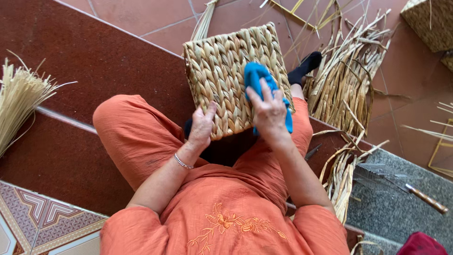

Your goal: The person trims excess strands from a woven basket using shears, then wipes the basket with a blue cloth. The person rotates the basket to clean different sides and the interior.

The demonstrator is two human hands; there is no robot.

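Note:
A square woven straw basket (225,71) rests tilted on my lap, its braided side facing up. My left hand (202,126) grips its near lower edge, thumb on the weave. Pressed against the basket's right side is a blue cloth (257,78), held under the fingers of my right hand (269,112). I sit in orange clothes on a dark red step, with a black-socked foot (306,67) showing past the basket.
Dried straw strands (347,80) lie heaped at my right. A knife with a wooden handle (410,190) rests on the grey stone step. A pale straw bundle (16,101) lies at the left edge. Another woven basket (432,21) stands at top right.

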